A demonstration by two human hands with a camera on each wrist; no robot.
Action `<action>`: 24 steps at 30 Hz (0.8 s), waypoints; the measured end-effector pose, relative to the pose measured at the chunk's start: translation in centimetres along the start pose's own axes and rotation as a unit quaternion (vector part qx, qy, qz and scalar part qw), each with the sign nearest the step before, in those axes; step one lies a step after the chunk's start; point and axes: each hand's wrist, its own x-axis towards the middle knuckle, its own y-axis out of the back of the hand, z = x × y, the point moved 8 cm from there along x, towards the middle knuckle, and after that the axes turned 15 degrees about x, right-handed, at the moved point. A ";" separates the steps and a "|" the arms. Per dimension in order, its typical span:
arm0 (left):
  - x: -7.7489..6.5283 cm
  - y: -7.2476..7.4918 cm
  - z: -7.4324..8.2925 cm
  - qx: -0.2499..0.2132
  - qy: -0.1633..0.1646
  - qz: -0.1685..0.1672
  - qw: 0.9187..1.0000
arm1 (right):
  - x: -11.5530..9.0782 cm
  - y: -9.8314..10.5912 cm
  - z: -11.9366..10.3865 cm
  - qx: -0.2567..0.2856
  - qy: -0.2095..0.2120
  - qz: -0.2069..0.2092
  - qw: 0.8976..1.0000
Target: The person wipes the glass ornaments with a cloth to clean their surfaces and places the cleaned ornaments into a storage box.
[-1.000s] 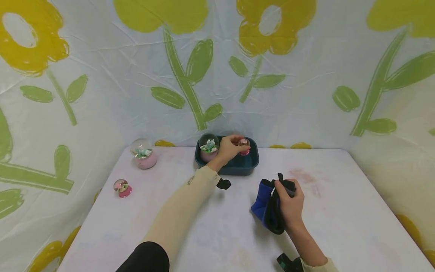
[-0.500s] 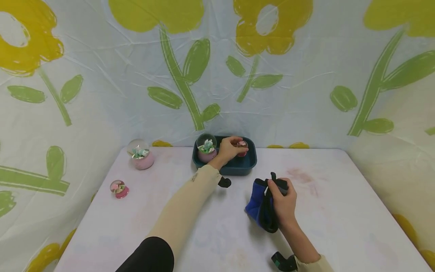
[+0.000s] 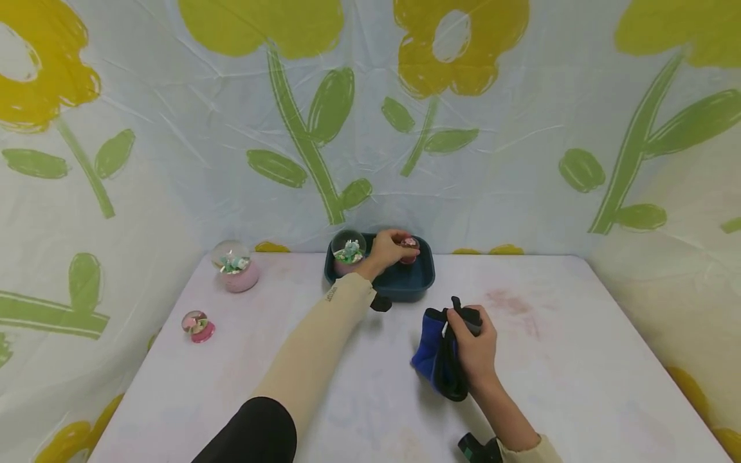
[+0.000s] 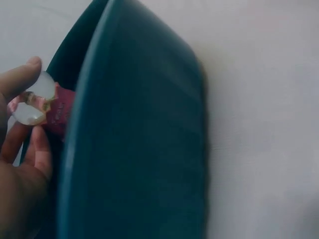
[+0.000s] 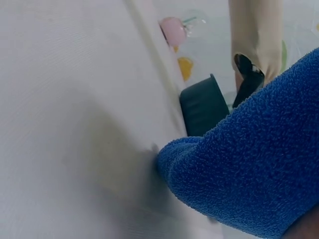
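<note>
In the head view my left hand [image 3: 386, 252] reaches into a dark teal tray [image 3: 405, 293] and holds a small snow globe [image 3: 410, 243] with a pink base at its right side. The left wrist view shows thumb and fingers around the clear ball [image 4: 37, 102], its pink base [image 4: 61, 110] partly hidden by the tray's wall [image 4: 139, 124]. A larger snow globe [image 3: 348, 248] stands at the tray's left end, partly covered by my wrist. My right hand [image 3: 478, 347] grips a bunched blue cloth [image 3: 428, 347] with black edging over the table, its fuzzy side [image 5: 249, 159] filling much of the right wrist view.
A large snow globe [image 3: 236, 267] with a pink base stands at the table's back left corner. Nearer the left edge lies a small pink snow globe [image 3: 199, 326]. A flower-printed curtain [image 3: 492, 161] hangs directly behind the white table [image 3: 579, 360].
My right hand has drifted slightly left with the cloth. The left hand keeps its hold on the small snow globe in the tray. The head view has turned a little.
</note>
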 end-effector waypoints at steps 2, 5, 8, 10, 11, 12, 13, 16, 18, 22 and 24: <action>0.4 0.1 0.1 0.007 0.006 0.002 1.000 | 0.1 0.0 0.0 -0.001 0.003 -0.004 1.000; 0.7 0.1 0.1 0.010 0.014 0.001 1.000 | 0.3 0.2 -0.2 -0.002 0.014 -0.003 1.000; 0.8 -0.2 -0.2 0.012 0.028 -0.002 1.000 | 0.3 0.5 -0.2 0.003 0.021 -0.001 1.000; 0.7 -0.4 -0.5 0.017 0.039 -0.002 0.999 | 0.2 0.7 -0.1 0.006 0.021 -0.001 1.000; 0.7 -0.5 -0.8 0.022 0.045 -0.003 0.999 | 0.2 0.8 0.1 0.005 0.018 0.000 1.000; 0.7 -0.6 -1.0 0.026 0.048 -0.003 0.999 | 0.1 0.9 0.1 0.004 0.017 -0.001 1.000; 0.8 -0.7 -1.1 0.033 0.050 -0.001 0.998 | 0.1 1.0 0.2 0.003 0.016 -0.002 1.000; 0.9 -1.0 -1.4 0.045 0.044 -0.005 0.998 | 0.1 1.0 0.1 0.003 0.019 -0.005 1.000; 1.0 -0.9 -1.4 0.055 0.039 -0.004 0.998 | 0.3 0.9 0.0 0.005 0.025 -0.012 1.000; 1.0 -0.6 -1.7 0.067 0.042 -0.002 0.997 | 0.5 0.3 0.0 0.010 0.024 -0.026 0.999; 1.0 -0.6 -1.8 0.070 0.044 -0.005 0.997 | 0.5 0.2 0.1 0.007 0.022 -0.026 0.999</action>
